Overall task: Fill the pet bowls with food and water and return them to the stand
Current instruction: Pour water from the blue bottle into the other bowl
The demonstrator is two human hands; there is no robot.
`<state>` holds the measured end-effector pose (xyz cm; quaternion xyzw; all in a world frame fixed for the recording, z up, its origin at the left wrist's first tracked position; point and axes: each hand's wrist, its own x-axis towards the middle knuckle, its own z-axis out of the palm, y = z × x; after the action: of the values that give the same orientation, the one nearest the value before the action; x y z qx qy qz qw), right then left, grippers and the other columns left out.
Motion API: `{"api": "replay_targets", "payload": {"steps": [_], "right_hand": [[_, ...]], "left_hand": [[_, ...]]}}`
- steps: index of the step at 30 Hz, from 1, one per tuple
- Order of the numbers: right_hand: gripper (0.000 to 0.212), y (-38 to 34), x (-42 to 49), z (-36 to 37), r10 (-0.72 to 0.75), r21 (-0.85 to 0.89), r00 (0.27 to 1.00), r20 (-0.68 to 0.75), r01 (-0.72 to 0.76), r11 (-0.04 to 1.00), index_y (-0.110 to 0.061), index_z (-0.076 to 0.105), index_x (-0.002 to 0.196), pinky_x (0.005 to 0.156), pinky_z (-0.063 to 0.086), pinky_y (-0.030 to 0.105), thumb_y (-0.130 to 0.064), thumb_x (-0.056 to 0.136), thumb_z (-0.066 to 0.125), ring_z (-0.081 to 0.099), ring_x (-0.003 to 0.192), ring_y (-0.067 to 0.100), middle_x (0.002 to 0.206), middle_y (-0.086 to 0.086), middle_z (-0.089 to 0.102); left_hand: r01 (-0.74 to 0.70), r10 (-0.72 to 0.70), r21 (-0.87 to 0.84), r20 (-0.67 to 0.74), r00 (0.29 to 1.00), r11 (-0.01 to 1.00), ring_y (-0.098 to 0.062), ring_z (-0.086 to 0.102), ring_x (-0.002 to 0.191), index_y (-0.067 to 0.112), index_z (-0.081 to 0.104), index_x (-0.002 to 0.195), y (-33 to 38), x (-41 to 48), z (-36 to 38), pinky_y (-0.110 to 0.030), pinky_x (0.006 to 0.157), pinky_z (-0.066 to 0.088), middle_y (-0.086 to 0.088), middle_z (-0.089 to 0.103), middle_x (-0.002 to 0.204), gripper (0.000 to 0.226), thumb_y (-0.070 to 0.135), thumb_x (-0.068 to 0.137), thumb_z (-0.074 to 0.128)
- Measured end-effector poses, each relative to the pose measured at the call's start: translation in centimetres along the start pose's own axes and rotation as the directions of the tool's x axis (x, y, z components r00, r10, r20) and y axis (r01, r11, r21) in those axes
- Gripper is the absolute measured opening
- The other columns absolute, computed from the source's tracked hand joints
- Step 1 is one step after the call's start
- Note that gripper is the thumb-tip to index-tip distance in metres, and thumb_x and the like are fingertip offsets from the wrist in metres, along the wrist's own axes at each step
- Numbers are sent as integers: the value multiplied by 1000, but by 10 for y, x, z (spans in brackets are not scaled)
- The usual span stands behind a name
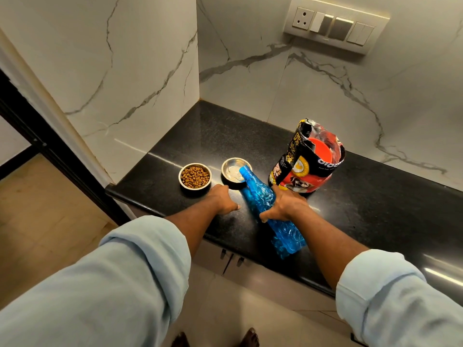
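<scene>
The black stone counter (pixel 375 209) is running along a white marble wall and carrying everything in use. The opened pet food bag (pixel 308 171) is standing upright toward the back, with something round and orange (pixel 322 151) sitting inside its torn top. The blue textured bottle (pixel 259 196) is lying steeply tilted in front of the bag, its open mouth hanging over the inside of the steel water bowl (pixel 231 169), where a little clear liquid seems to be pooling. The right hand (pixel 285 205) is gripping the bottle around its middle, fingers (pixel 275 190) curling over the body. The left hand (pixel 223 199) is resting on the counter just before the water bowl, its bent fingers reaching toward the near rim; whether they are actually holding the bowl cannot be told. The food bowl (pixel 195 176) is sitting just left of the water bowl, already holding brown kibble.
</scene>
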<state>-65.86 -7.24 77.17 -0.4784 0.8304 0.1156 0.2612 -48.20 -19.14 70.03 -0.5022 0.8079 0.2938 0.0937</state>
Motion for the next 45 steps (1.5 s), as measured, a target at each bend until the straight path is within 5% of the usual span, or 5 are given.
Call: {"api": "replay_targets", "payload": {"steps": [17,38,45], "right_hand": [[111,2,-2,3,-1,-1,1000,-16,1,1000,-29,36,153,103,52,47,-66,60,84,52,130,30,144,6,53],[111,2,-1,5,-7,3,1000,-20,7,1000,-29,32,156,104,49,46,-64,64,84,49,134,32,149,9,49],[111,1,-2,6,-13,10,999,-29,14,1000,-29,34,155,103,51,45,-66,62,83,50,132,30,147,8,50]], "left_hand": [[-5,6,11,-24,1000,1000,-30,54,129,8,49,145,0,-1,2,-39,105,48,-13,53,142,89,57,76,79],[11,-11,-39,-20,1000,999,-31,49,134,8,42,150,3,-5,-1,-40,110,44,-14,48,147,93,57,79,77],[142,-227,-416,-163,960,898,-29,59,124,11,59,135,8,-5,-7,-36,103,50,-11,63,135,57,35,87,77]]}}
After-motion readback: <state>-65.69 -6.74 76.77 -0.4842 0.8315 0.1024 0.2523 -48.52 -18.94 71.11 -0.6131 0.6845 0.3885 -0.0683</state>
